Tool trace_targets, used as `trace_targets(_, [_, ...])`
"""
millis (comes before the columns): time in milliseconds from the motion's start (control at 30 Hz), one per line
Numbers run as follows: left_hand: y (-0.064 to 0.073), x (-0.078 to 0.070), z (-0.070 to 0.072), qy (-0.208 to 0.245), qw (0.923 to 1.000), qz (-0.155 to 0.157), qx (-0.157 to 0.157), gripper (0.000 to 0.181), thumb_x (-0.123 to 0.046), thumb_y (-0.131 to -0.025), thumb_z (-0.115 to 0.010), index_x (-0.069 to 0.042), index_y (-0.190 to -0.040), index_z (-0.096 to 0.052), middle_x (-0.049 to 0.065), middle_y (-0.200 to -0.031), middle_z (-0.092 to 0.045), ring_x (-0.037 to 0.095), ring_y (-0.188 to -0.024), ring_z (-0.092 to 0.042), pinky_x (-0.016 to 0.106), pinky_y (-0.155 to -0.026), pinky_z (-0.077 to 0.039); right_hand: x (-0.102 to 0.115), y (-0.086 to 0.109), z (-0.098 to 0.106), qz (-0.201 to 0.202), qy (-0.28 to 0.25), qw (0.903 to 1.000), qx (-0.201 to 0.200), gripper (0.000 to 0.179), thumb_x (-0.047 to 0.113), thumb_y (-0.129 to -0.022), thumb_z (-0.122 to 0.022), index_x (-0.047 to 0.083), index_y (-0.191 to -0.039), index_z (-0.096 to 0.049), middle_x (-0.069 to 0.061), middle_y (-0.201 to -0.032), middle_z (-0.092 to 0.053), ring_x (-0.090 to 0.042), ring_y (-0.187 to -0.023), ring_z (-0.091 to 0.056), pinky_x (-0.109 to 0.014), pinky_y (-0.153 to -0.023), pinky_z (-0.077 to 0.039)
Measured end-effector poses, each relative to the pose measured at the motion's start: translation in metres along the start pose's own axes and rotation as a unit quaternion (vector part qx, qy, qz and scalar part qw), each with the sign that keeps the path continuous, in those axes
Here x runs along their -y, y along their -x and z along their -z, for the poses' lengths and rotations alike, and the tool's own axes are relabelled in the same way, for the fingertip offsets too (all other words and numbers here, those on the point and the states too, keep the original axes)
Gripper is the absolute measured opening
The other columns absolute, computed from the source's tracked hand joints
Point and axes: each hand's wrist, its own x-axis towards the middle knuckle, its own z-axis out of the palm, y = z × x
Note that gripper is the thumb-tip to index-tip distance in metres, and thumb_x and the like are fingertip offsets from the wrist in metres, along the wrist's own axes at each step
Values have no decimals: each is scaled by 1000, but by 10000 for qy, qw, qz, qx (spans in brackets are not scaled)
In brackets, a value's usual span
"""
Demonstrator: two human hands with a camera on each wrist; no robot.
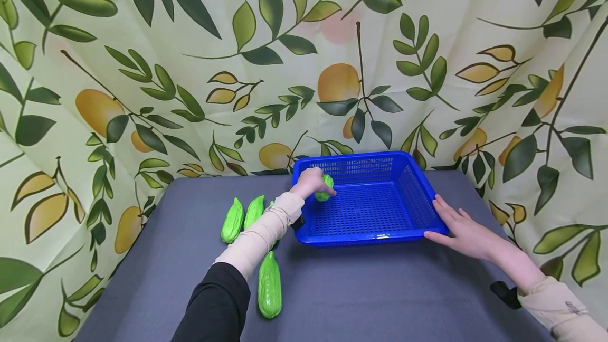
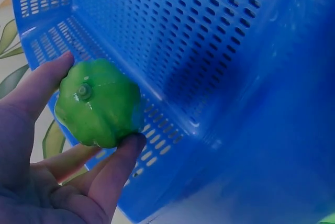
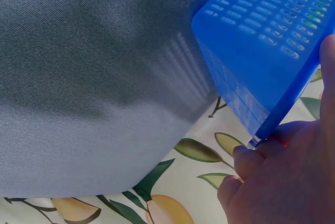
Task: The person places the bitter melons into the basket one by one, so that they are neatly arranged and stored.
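My left hand (image 1: 311, 181) pinches a green bitter melon (image 2: 99, 103) between thumb and fingers, its stem end facing the left wrist camera. It holds the melon inside the left part of a blue perforated plastic basket (image 1: 370, 236), above the basket floor. At the basket's right front corner, my right hand (image 1: 463, 228) rests on the rim with its fingers extended and thumb spread. Left of the basket lie more bitter melons: one at the far left (image 1: 232, 220), another beside it (image 1: 254, 210), and one nearer the front (image 1: 269, 286). My left forearm partly hides a further one.
A dark grey cloth covers the table (image 1: 380, 294). Behind and beside it hangs a curtain (image 1: 294, 4) printed with leaves and fruit. The basket stands near the table's back edge, its walls rising around the left hand.
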Motion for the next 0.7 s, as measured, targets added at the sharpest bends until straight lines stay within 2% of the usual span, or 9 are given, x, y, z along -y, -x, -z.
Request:
trace_targets(133, [-1,-1,-2,45,9999,143,-22,46,-41,-70,-82,-16,-66,-43,-3,-68,-42,14,-66,-43,23,-54,-35,1,0,1,-45,-11,10000,22,97,53,-89,-57,-8,-148,-11,-31,-154,-6,-54,-138,-14,-67,-110,-6])
trace_targets(300, [-1,-6,-3,-219,9994,233,94,41,-39,-71,-82,-14,-70,-49,-3,-73,-48,15,-71,-47,25,-61,-40,-1,-1,2,-87,23,10000,33,98,54,-88,-57,-8,-148,-11,-31,-154,-6,-54,-137,-15,-68,-109,-7])
trace_targets(400, [-2,-11,-3,-186,9995,205,150,37,-39,-71,-81,-11,-81,-60,0,-81,-57,16,-76,-51,26,-66,-45,-1,-1,2,-86,13,10000,32,98,54,-88,-57,-8,-148,-11,-31,-154,-6,-54,-137,-15,-69,-109,-7])
trace_targets(500, [-4,-17,-3,29,9998,136,141,45,-39,-71,-81,-7,-98,-66,4,-95,-64,18,-86,-57,27,-75,-49,-2,-1,2,-79,-8,10000,46,98,54,-88,-57,-8,-148,-12,-31,-154,-6,-54,-137,-14,-69,-109,-7])
trace_targets(567, [-5,-20,-3,144,9998,102,119,52,-40,-71,-81,-6,-108,-66,6,-104,-66,20,-94,-59,28,-81,-49,-2,-1,1,-69,-26,10000,49,98,54,-88,-57,-8,-148,-12,-31,-154,-6,-54,-137,-13,-69,-109,-7])
trace_targets(700, [-9,-20,-8,343,9990,236,145,62,-40,-72,-80,-5,-120,-62,7,-114,-65,22,-104,-59,30,-90,-48,-1,-1,0,-31,-49,10000,24,97,54,-88,-57,-8,-148,-12,-31,-154,-6,-53,-138,-13,-68,-110,-6])
